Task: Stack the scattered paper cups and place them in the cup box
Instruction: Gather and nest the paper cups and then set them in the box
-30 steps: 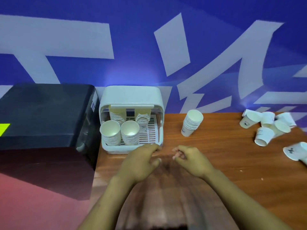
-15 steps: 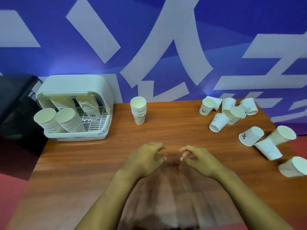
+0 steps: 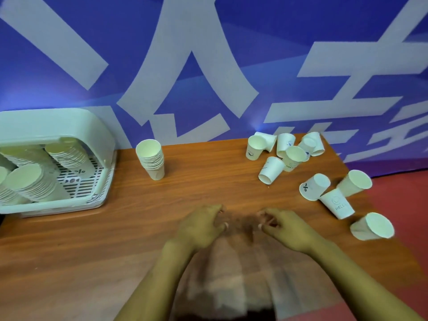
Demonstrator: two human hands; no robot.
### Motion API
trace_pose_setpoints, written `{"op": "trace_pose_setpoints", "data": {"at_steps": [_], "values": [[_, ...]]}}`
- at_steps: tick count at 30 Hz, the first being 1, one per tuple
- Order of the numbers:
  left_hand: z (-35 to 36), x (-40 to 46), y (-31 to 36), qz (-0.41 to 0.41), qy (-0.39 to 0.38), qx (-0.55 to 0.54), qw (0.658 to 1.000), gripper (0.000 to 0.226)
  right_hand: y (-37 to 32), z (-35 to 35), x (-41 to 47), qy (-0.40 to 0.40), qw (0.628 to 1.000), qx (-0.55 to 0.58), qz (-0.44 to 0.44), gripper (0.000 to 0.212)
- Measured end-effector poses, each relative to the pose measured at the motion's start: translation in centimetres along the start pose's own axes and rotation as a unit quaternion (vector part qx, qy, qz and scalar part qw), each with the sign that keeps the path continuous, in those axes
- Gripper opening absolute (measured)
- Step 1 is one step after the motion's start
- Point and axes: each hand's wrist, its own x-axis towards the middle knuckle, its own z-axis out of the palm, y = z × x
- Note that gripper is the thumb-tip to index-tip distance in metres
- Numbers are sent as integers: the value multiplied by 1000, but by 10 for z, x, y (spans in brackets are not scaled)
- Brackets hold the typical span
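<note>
Several white paper cups lie scattered at the table's right end: a far cluster [image 3: 284,149] near the wall, a nearer group [image 3: 333,195], and one cup [image 3: 372,225] by the right edge. One upright stack of cups [image 3: 151,162] stands at the back centre. The white cup box [image 3: 58,126] sits at the far left with its lid up, holding several stacks of cups [image 3: 32,184]. My left hand [image 3: 201,225] and my right hand [image 3: 287,228] hover side by side over the table's middle, fingers loosely curled, holding nothing.
The wooden table [image 3: 92,251] ends just right of the scattered cups, with red floor [image 3: 412,205] beyond. A blue wall with large white characters [image 3: 208,66] runs along the table's back edge.
The view has swung right: the cup box and the black unit slid left, and more scattered cups came into sight. Both hands stayed together, holding nothing.
</note>
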Motion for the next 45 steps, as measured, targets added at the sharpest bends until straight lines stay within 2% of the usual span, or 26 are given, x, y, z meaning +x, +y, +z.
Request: {"op": "trace_pose_setpoints", "data": {"at_steps": [5,12,17,20,23,25,27,32,34,37,43,45], "values": [[23,34,36,-9,-30,7,999,37,54,-44,3,15,1000,-11,4,13],[58,82,100,-96,69,38,992,40,149,-108,10,16,999,21,-37,25],[142,135,191,-33,28,69,997,44,234,-154,-9,48,998,-17,-33,28],[181,167,236,-1,-4,101,995,50,274,-174,-17,17,997,-68,-28,43],[212,195,262,4,-19,168,986,52,303,-180,-24,-52,988,-141,-33,72],[227,213,270,9,-34,265,964,55,317,-179,-26,-74,982,-171,-39,91],[237,229,275,19,-37,359,932,60,325,-176,-30,-77,981,-174,-42,99],[256,259,277,33,-74,507,858,70,339,-167,-37,-80,979,-179,-56,96],[262,265,274,43,-88,550,830,65,345,-163,-37,-75,980,-177,-53,94],[267,268,270,59,-99,579,807,60,351,-159,-37,-72,983,-162,-50,92],[265,255,265,50,-98,561,821,54,353,-156,-39,-57,989,-132,-44,73],[263,248,266,52,-97,531,840,50,353,-159,-41,-52,989,-133,-38,71]]}}
